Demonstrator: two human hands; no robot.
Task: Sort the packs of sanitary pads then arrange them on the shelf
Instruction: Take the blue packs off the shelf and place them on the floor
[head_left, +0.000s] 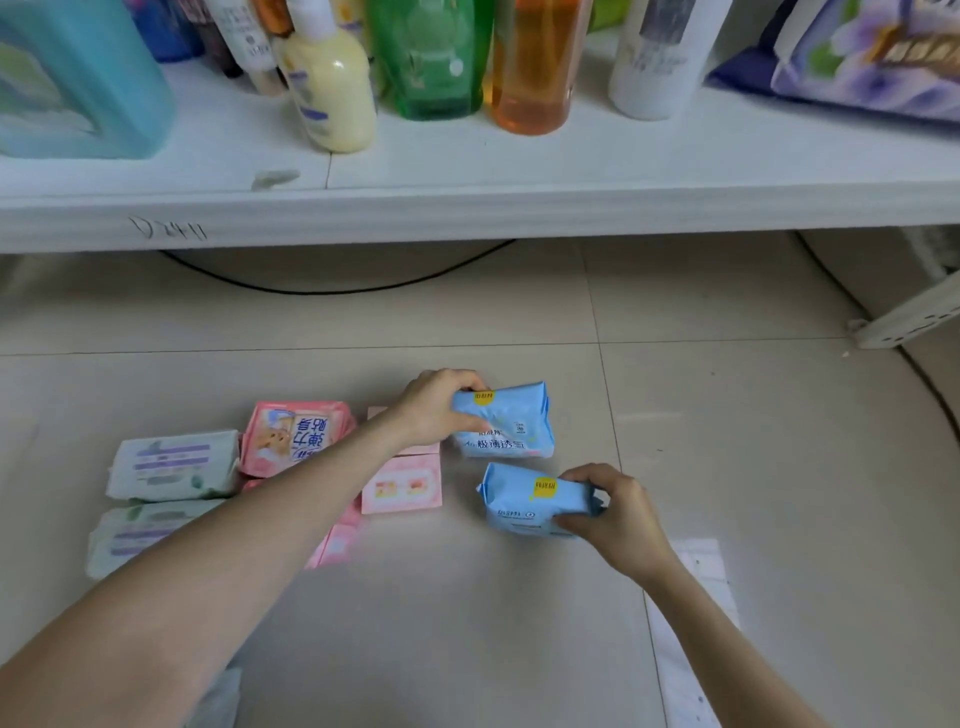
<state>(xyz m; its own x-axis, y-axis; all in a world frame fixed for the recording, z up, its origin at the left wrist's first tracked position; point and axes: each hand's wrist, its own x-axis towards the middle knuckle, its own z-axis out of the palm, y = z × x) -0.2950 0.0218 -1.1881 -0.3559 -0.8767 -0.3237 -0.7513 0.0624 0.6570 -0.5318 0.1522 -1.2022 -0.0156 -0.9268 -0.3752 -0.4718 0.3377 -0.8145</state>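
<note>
left hand (439, 408) grips far blue pack (506, 423) | right hand (615, 512) grips near blue pack (530, 501) | pink packs (296, 436), white packs (174, 462) on floor (753, 441) | bottles (431, 57) on shelf (467, 208)

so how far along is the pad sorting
Sorting looks nearly done: white packs and pink packs lie grouped on the floor. The left hand grips the far blue pack, the right hand the near blue pack. Moving all onto the shelf remains.

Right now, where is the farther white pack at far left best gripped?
Probably its left short end, coming from the left: the white pack lies flat on the floor, a pink pack crowds its right end and a second white pack its near edge.
</note>
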